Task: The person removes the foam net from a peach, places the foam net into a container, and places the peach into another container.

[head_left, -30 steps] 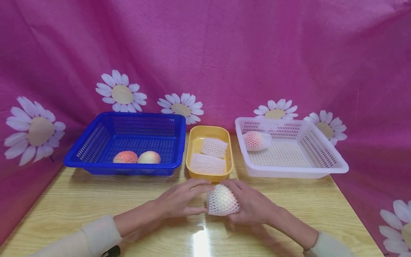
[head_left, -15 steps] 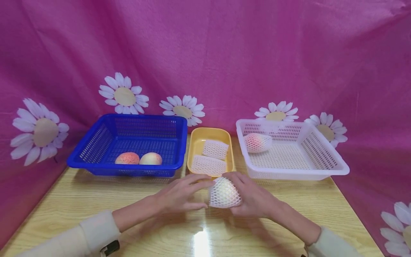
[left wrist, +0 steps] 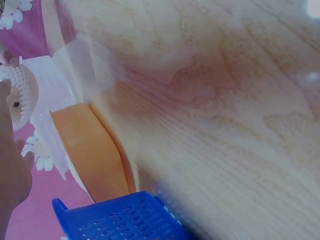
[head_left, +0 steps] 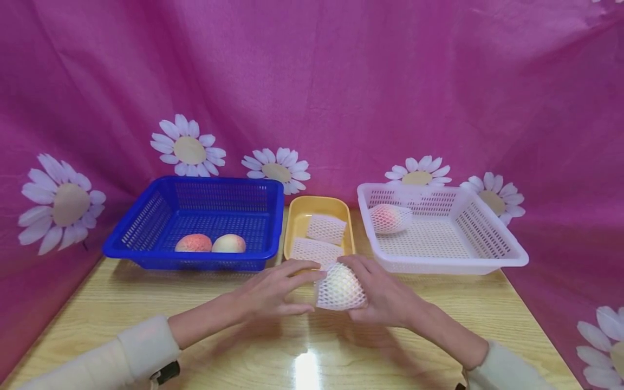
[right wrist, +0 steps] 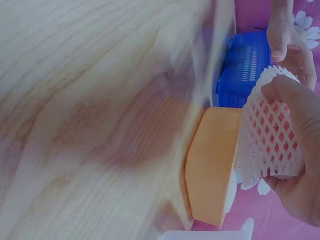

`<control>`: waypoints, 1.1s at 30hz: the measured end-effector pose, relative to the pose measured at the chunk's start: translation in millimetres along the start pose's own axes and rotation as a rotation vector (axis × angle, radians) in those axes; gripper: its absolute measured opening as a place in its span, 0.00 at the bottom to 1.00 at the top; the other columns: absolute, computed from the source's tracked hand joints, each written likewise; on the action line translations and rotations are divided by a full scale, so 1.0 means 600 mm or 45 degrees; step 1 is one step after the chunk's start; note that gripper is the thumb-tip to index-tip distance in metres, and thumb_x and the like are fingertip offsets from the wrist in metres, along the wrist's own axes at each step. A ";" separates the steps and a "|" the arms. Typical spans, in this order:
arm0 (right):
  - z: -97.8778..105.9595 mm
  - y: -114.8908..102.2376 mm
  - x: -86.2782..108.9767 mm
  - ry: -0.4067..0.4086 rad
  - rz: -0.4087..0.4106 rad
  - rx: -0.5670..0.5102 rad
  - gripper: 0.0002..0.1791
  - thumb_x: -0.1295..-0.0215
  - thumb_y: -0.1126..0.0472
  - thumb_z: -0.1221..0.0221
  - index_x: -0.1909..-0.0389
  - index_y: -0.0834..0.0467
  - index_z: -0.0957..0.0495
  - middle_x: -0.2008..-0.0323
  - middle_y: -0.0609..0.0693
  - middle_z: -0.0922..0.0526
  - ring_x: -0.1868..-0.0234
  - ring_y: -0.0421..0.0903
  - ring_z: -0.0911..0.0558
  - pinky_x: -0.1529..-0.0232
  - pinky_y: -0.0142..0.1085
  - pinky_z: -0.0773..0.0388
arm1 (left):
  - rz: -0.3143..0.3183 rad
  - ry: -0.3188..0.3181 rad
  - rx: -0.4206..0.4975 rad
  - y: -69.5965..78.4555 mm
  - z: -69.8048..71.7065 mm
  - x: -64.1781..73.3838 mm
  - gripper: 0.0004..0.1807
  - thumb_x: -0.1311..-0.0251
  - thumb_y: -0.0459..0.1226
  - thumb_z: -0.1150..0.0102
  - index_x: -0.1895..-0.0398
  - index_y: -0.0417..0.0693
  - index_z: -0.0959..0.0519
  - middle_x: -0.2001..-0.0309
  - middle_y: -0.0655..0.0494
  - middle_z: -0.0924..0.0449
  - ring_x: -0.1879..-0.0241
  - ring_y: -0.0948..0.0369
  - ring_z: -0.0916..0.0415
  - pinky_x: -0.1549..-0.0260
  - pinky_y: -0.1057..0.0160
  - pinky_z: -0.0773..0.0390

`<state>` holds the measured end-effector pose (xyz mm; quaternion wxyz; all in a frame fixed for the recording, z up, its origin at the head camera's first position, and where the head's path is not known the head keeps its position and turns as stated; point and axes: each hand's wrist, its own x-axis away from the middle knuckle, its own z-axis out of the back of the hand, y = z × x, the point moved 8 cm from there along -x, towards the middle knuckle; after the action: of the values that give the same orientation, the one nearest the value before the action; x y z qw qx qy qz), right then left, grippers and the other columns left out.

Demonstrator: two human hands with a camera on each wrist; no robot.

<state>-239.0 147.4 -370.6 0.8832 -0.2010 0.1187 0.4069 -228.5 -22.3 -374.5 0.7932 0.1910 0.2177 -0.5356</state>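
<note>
In the head view my right hand (head_left: pixel 387 295) grips a peach in a white foam net sleeve (head_left: pixel 340 288), held above the table in front of the yellow tray. Through the mesh in the right wrist view, the netted peach (right wrist: pixel 274 132) shows pinkish red, with thumb and fingers on opposite sides. My left hand (head_left: pixel 278 290) is at the sleeve's left edge, its index fingertip at the net and its thumb apart below. That fingertip also overlaps the net sleeve (left wrist: pixel 25 90) in the left wrist view; whether it presses there I cannot tell.
A blue basket (head_left: pixel 195 261) at left holds two bare peaches (head_left: pixel 193 243). The yellow tray (head_left: pixel 319 203) holds foam net sleeves (head_left: pixel 326 229). At right a white basket (head_left: pixel 450 263) contains one netted peach (head_left: pixel 390 218). A pink flowered cloth (head_left: pixel 312 81) hangs behind the wooden table (head_left: pixel 234 363).
Both hands have risen slightly and moved away from the body with the netted peach, nearer the yellow tray. My right hand keeps its hold; the left fingers stay at the sleeve's edge.
</note>
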 end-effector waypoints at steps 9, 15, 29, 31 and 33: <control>0.020 -0.006 -0.009 0.069 0.023 -0.002 0.51 0.62 0.54 0.25 0.32 0.58 0.36 0.40 0.54 0.29 0.43 0.48 0.26 0.46 0.46 0.21 | -0.049 0.158 0.022 0.000 0.025 -0.009 0.29 0.44 0.41 0.27 0.40 0.46 0.23 0.42 0.50 0.23 0.43 0.56 0.24 0.44 0.62 0.24; 0.028 -0.008 -0.013 0.090 0.012 0.005 0.51 0.61 0.52 0.24 0.32 0.58 0.36 0.39 0.55 0.29 0.40 0.49 0.27 0.45 0.48 0.22 | -0.139 0.275 0.021 0.007 0.038 -0.015 0.21 0.45 0.34 0.27 0.48 0.42 0.20 0.50 0.52 0.21 0.50 0.58 0.22 0.47 0.66 0.23; 0.032 -0.017 -0.017 0.099 0.019 0.012 0.51 0.61 0.52 0.25 0.32 0.58 0.36 0.39 0.54 0.29 0.41 0.48 0.27 0.45 0.46 0.22 | -0.198 0.346 0.007 0.021 0.037 -0.023 0.21 0.48 0.31 0.27 0.50 0.39 0.20 0.49 0.49 0.22 0.49 0.56 0.22 0.44 0.67 0.25; 0.032 -0.018 -0.018 0.100 0.026 0.005 0.51 0.60 0.52 0.25 0.33 0.58 0.36 0.40 0.54 0.29 0.41 0.47 0.27 0.46 0.46 0.22 | -0.182 0.345 0.005 0.021 0.035 -0.023 0.23 0.49 0.30 0.27 0.49 0.38 0.21 0.49 0.48 0.23 0.49 0.56 0.22 0.44 0.66 0.25; 0.032 -0.020 -0.019 0.101 0.034 0.002 0.51 0.60 0.52 0.25 0.32 0.58 0.36 0.40 0.54 0.29 0.41 0.47 0.27 0.46 0.45 0.22 | -0.165 0.341 0.006 0.020 0.032 -0.023 0.24 0.50 0.30 0.26 0.48 0.38 0.22 0.48 0.48 0.24 0.48 0.56 0.22 0.44 0.66 0.25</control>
<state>-236.2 141.2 -346.3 0.8723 -0.2148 0.1566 0.4103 -219.0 -18.1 -350.0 0.7204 0.2481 0.3322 -0.5560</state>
